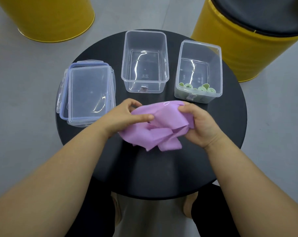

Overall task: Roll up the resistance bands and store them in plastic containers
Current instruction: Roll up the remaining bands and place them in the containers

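A crumpled purple band (155,129) is pinched by the left hand (126,117) and gripped by the right hand (199,124) above the black table (161,177).

A crumpled purple resistance band (155,134) is gripped by the left hand (124,117) and right hand (200,124) over the round black table (161,173). Rolled green bands (202,88) are held in the clear rectangular plastic container (205,98) at two o'clock.

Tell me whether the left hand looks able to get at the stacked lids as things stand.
Probably yes: the lids lie uncovered just beside the left hand, with nothing between them. But that hand grips the purple band, so it would have to let go first.
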Demonstrator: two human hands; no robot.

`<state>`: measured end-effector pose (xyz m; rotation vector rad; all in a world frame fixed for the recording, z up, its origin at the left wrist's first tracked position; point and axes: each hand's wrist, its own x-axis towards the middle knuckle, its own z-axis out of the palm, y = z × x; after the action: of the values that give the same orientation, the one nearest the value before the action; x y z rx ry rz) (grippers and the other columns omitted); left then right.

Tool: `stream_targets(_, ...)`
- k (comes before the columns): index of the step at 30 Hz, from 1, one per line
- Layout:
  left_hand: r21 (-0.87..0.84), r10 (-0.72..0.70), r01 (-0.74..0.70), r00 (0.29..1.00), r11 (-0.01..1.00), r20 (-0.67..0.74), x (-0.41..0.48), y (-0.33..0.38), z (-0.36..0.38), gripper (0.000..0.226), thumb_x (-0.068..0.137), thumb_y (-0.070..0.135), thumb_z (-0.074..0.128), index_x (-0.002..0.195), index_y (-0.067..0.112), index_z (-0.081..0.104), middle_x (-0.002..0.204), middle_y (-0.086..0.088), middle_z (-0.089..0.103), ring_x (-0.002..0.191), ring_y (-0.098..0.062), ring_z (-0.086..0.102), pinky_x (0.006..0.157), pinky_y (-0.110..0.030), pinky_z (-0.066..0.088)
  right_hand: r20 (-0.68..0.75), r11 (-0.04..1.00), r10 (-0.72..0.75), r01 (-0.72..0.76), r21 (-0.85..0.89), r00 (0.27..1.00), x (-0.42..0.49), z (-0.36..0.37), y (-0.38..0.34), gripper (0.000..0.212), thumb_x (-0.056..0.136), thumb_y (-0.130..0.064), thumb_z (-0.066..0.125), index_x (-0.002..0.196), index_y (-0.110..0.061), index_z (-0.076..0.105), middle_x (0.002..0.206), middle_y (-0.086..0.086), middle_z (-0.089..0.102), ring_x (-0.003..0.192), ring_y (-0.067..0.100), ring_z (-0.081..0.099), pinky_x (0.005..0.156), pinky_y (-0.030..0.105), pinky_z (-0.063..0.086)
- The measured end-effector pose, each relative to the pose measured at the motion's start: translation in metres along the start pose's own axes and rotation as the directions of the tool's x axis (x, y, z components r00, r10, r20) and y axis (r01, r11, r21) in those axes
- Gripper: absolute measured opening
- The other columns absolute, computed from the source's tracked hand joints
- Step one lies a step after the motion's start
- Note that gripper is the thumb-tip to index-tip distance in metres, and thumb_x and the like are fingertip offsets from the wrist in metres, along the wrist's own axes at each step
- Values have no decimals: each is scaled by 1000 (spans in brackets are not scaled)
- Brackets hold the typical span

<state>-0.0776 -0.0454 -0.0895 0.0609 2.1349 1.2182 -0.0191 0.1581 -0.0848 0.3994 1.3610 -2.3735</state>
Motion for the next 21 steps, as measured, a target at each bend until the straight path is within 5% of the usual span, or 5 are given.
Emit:
stream_targets(3, 25, 21, -28, 973, 999, 229, -4, 2, 6, 69, 49, 63, 73, 111, 41, 54, 108, 13, 64, 98, -10, 63, 78, -29, 51, 81, 988, 38, -49, 149, 996, -8, 8, -8, 50, 75, -29, 49, 103, 11, 60, 94, 26, 62, 89, 35, 60, 85, 38, 48)
stream_targets(7, 15, 68, -74, 965, 997, 253, -2, 6, 16, 30, 81, 34, 70, 94, 8, 63, 70, -2, 63, 59, -14, 56, 59, -25, 46, -95, 969, 19, 5, 249, 995, -11, 9, -14, 29, 78, -29, 49, 69, -6, 64, 64, 13, 64, 60, 25, 64, 60, 29, 55)
stream_targets(11, -391, 101, -13, 973, 920, 205, 2, 9, 7, 12, 79, 17, 65, 87, 9, 64, 77, -7, 60, 69, -17, 52, 63, -25, 40, -344, 991, -2, -44, -125, 939, -4, -11, -11, 27, 90, -30, 58, 98, -6, 67, 85, 10, 67, 78, 22, 62, 73, 33, 50)
stream_targets(14, -690, 167, 48, 956, 722, 241, 1, 14, 2, 20, 77, 17, 56, 92, 4, 58, 73, -6, 63, 65, -16, 61, 64, -26, 52, -370, 914, -80, -80, -398, 925, -5, -20, -7, 19, 87, -31, 64, 89, -12, 64, 83, 1, 68, 73, 14, 60, 69, 28, 48)
stream_targets(21, -854, 310, 65, 915, 516, 257, -8, 25, 11, 24, 90, 17, 49, 111, 9, 57, 99, -11, 67, 89, -24, 66, 81, -39, 56, -240, 749, -336, 104, -654, 911, -22, 10, -12, 8, 86, -33, 65, 89, -26, 64, 88, -13, 65, 78, -2, 57, 68, 8, 45)
